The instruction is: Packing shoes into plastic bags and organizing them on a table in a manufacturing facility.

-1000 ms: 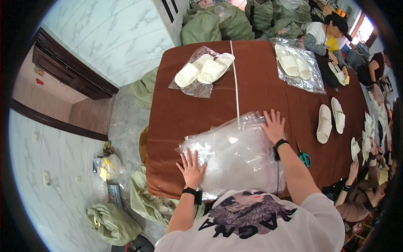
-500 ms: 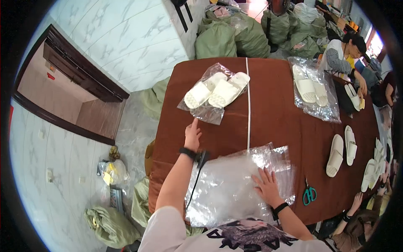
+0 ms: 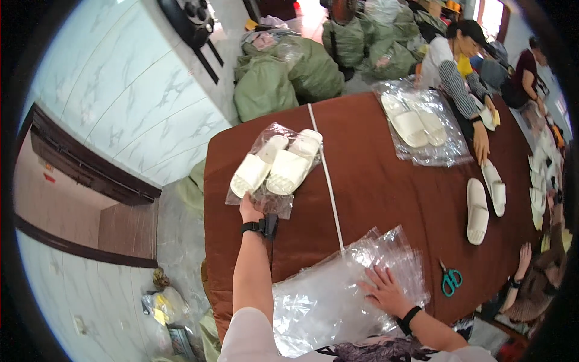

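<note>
A pair of cream-white slippers (image 3: 289,172) lies in a clear plastic bag (image 3: 278,204) at the left of the brown-covered table. My left hand (image 3: 251,209) is at the bag's near edge, its fingers closed on the bagged slippers by the left toe; some fingers are hidden. Close to me, a stack of flat clear plastic bags (image 3: 325,301) spreads over the cloth. My right hand (image 3: 386,292) rests flat on this stack, fingers spread. Just right of the stack lie scissors with teal handles (image 3: 451,282).
Another bagged slipper pair (image 3: 416,128) lies at the far right, beside a co-worker (image 3: 452,66) reaching over the table. Two loose slippers (image 3: 476,211) lie at right. Another person's hand (image 3: 523,260) rests at the right edge. Green sacks (image 3: 265,90) stand behind the table (image 3: 374,193).
My left hand has moved forward from a pointing pose to the bagged slippers. My right hand stays on the stack. The co-worker's hand has come to a loose slipper. The whole view has shifted.
</note>
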